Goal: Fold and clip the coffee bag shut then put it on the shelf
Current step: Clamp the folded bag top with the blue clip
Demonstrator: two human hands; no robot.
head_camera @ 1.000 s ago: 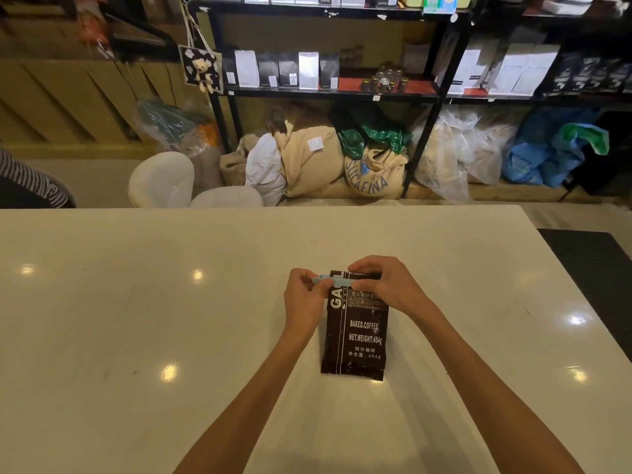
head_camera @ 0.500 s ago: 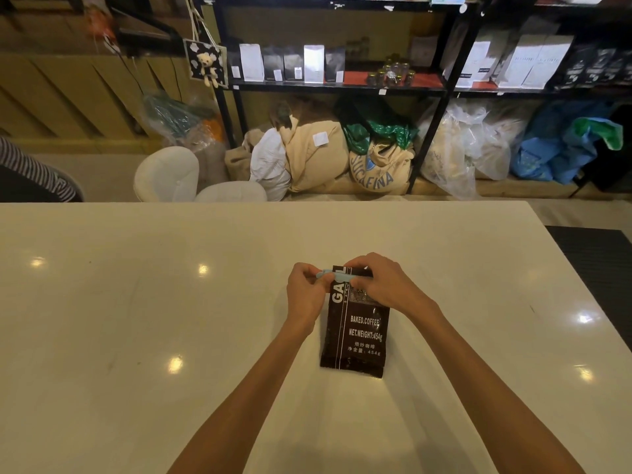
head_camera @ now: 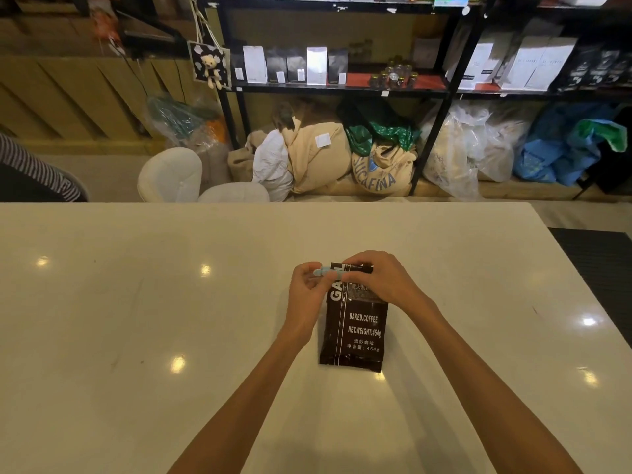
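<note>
A dark brown coffee bag [head_camera: 355,330] with white print lies flat on the white table [head_camera: 136,319], its top edge folded over. A light blue clip [head_camera: 328,271] lies across that folded top. My left hand [head_camera: 306,292] pinches the clip's left end. My right hand [head_camera: 379,280] presses down on the fold and the clip's right part, hiding most of it. The black shelf [head_camera: 342,88] stands beyond the table and carries several coffee bags.
Burlap sacks [head_camera: 379,172] and plastic bags lie on the floor under the shelf. Two white round seats [head_camera: 171,174] stand past the table's far edge. A person's striped sleeve [head_camera: 37,165] shows at the left. A dark floor mat [head_camera: 602,268] lies to the right.
Both hands have stayed on the bag's top with only small finger shifts around the clip. The view has tilted slightly.
</note>
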